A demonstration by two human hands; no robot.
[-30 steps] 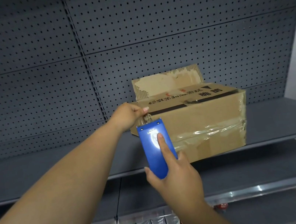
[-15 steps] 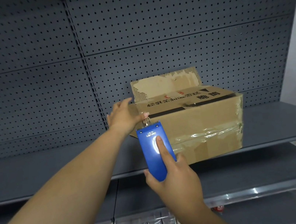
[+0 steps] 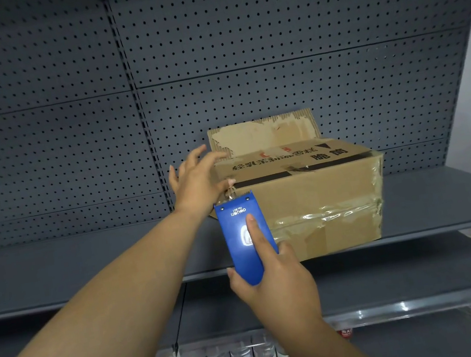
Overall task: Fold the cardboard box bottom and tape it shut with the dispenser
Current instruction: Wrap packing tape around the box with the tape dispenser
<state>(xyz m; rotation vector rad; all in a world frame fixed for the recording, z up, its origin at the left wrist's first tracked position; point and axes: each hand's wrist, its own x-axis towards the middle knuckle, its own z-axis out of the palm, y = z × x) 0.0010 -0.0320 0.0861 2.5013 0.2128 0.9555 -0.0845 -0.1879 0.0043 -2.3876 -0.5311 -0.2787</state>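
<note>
Just beyond both hands, on a grey shelf [image 3: 447,200], sits the cardboard box [image 3: 317,196], turned bottom-up so its printed flaps face the ceiling. One torn flap [image 3: 264,133] stands upright at the far edge, and the two nearer flaps meet along a dark seam [image 3: 262,178] running away to the right of the left hand.

The right hand [image 3: 276,289] grips the blue tape dispenser [image 3: 245,238], fingers wrapped round its lower body and the forefinger laid straight along its face. The dispenser's head sits at the box's near left corner, just under the left hand's thumb. The left hand [image 3: 194,181] is spread open, fingers straight and fanned, hovering over the left end of the box top; its thumb lies close to the tape end at the dispenser's mouth, though whether it touches is hard to tell.

The step appears to be starting the tape run along the seam. To do it well, the left palm should press the flaps flat and level so the gap closes, with the standing flap folded down first. The tape end wants anchoring on the left side wall, then the dispenser drawn steadily rightward along the seam, kept centred and under even pressure.

Old crinkled tape [image 3: 338,213] crosses the box's front face, to the right of the dispenser.
</note>
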